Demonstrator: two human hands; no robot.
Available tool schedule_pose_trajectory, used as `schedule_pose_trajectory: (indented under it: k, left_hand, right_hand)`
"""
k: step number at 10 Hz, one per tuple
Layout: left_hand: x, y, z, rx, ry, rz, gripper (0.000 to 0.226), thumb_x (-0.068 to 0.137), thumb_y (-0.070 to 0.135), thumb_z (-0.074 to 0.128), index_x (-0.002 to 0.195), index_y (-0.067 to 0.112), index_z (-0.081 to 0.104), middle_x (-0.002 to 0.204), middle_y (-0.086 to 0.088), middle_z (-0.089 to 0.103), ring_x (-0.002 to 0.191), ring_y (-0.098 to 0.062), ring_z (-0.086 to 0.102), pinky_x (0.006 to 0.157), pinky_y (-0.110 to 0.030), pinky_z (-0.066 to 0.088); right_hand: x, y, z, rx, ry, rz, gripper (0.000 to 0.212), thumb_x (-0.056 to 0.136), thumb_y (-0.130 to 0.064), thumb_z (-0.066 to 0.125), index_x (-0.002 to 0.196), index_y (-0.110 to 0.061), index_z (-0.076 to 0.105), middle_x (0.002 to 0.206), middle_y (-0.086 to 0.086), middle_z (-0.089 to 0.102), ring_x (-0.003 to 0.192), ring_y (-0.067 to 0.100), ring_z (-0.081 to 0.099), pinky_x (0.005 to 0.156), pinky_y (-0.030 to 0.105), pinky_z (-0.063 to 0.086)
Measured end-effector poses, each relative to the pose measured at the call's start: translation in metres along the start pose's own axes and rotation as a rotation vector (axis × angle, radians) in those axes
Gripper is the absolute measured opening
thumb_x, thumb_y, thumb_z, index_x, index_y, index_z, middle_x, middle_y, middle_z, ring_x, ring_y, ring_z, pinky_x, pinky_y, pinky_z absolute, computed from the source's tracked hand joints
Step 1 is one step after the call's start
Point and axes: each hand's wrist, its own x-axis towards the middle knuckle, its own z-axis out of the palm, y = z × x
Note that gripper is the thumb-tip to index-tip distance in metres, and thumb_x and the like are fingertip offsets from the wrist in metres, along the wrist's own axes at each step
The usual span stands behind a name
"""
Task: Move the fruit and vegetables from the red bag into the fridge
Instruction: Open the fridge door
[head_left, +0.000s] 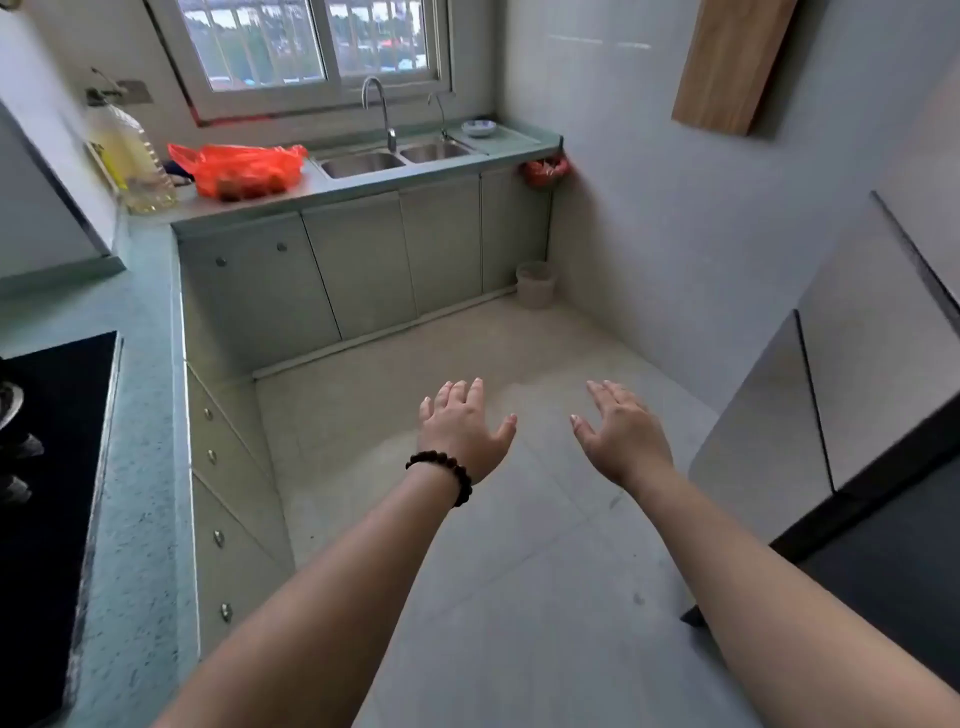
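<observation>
A red plastic bag (244, 171) lies on the far counter, left of the sink, with dark round produce showing through its lower side. The grey fridge (810, 395) stands against the right wall, its doors closed. My left hand (460, 426), with a dark bead bracelet on the wrist, and my right hand (621, 431) are stretched out over the floor with fingers spread and palms down. Both hold nothing and are far from the bag.
A double sink (395, 156) with a tap sits under the window. A large oil bottle (130, 156) stands left of the bag. A black hob (47, 441) is on the left counter. A small bin (535, 283) and a hanging red bag (543, 171) occupy the far right corner.
</observation>
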Motion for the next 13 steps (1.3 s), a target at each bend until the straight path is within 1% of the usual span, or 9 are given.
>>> schedule_pose_trajectory:
  k: [2, 4, 5, 8, 9, 11, 13]
  left_hand:
    - [0.020, -0.015, 0.037, 0.055, -0.123, -0.008, 0.072, 0.091, 0.057, 0.032, 0.149, 0.016, 0.018, 0.156, -0.005, 0.022, 0.145, -0.020, 0.011, 0.118, -0.042, 0.008]
    - [0.073, -0.017, 0.058, 0.066, -0.165, -0.003, 0.072, 0.092, 0.057, 0.032, 0.149, 0.015, 0.018, 0.156, -0.005, 0.022, 0.145, -0.020, 0.011, 0.118, -0.042, 0.009]
    - [0.119, -0.008, 0.068, 0.060, -0.166, 0.003, 0.072, 0.092, 0.056, 0.032, 0.149, 0.015, 0.018, 0.155, -0.006, 0.023, 0.145, -0.021, 0.011, 0.118, -0.042, 0.009]
    - [0.305, 0.063, 0.081, 0.024, -0.161, 0.034, 0.071, 0.092, 0.055, 0.033, 0.149, 0.016, 0.018, 0.155, -0.005, 0.023, 0.145, -0.020, 0.011, 0.118, -0.041, 0.008]
    - [0.359, 0.086, 0.087, 0.018, -0.170, 0.038, 0.070, 0.093, 0.055, 0.034, 0.149, 0.015, 0.019, 0.156, -0.005, 0.022, 0.145, -0.020, 0.011, 0.118, -0.041, 0.008]
    - [0.436, 0.121, 0.107, 0.021, -0.197, 0.083, 0.071, 0.092, 0.055, 0.034, 0.149, 0.015, 0.019, 0.155, -0.004, 0.023, 0.145, -0.020, 0.012, 0.118, -0.041, 0.009]
    - [0.504, 0.150, 0.122, -0.003, -0.199, 0.149, 0.071, 0.092, 0.055, 0.035, 0.149, 0.015, 0.020, 0.155, -0.004, 0.024, 0.145, -0.021, 0.012, 0.118, -0.042, 0.010]
  right_hand:
    - [0.007, 0.012, 0.045, -0.017, -0.120, 0.093, 0.059, 0.093, -0.041, 0.043, 0.145, -0.018, 0.029, 0.153, 0.008, 0.028, 0.141, 0.023, 0.023, 0.114, 0.037, 0.020]
    - [0.055, 0.033, 0.065, 0.005, -0.136, 0.146, 0.057, 0.093, -0.039, 0.043, 0.144, -0.016, 0.032, 0.152, 0.008, 0.031, 0.140, 0.023, 0.025, 0.113, 0.036, 0.021]
    - [0.099, 0.050, 0.071, 0.026, -0.128, 0.163, 0.056, 0.093, -0.039, 0.043, 0.144, -0.016, 0.032, 0.152, 0.008, 0.030, 0.141, 0.023, 0.024, 0.113, 0.036, 0.019]
    - [0.278, 0.112, 0.056, 0.088, -0.054, 0.201, 0.056, 0.093, -0.036, 0.047, 0.142, -0.012, 0.035, 0.149, 0.011, 0.036, 0.139, 0.025, 0.029, 0.113, 0.035, 0.023]
    - [0.330, 0.131, 0.049, 0.098, -0.036, 0.221, 0.056, 0.093, -0.036, 0.047, 0.143, -0.012, 0.035, 0.150, 0.011, 0.035, 0.140, 0.024, 0.027, 0.114, 0.034, 0.022]
    - [0.396, 0.166, 0.046, 0.130, -0.029, 0.278, 0.055, 0.093, -0.035, 0.047, 0.142, -0.014, 0.036, 0.151, 0.010, 0.034, 0.140, 0.023, 0.027, 0.114, 0.035, 0.023]
    - [0.441, 0.197, 0.045, 0.125, -0.031, 0.369, 0.054, 0.093, -0.035, 0.046, 0.143, -0.015, 0.035, 0.151, 0.009, 0.033, 0.140, 0.023, 0.027, 0.115, 0.035, 0.023]
